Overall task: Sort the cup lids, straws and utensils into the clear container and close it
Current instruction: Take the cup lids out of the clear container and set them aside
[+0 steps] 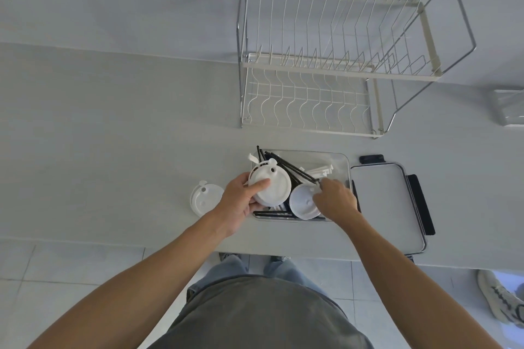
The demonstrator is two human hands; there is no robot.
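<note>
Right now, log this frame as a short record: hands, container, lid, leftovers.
left hand: holds a stack of white cup lids over the clear container
right hand: inside the container, at a translucent lid
container contents: black straws, white utensils
container lid: off, lying to the right
still outside: one cup lid on the counter
background: wire dish rack

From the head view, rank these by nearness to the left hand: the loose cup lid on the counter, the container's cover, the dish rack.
From the left hand:
1. Loose cup lid, on the counter just to its left.
2. Container cover, flat on the counter, right of the clear container.
3. Dish rack, at the back against the wall.
</note>
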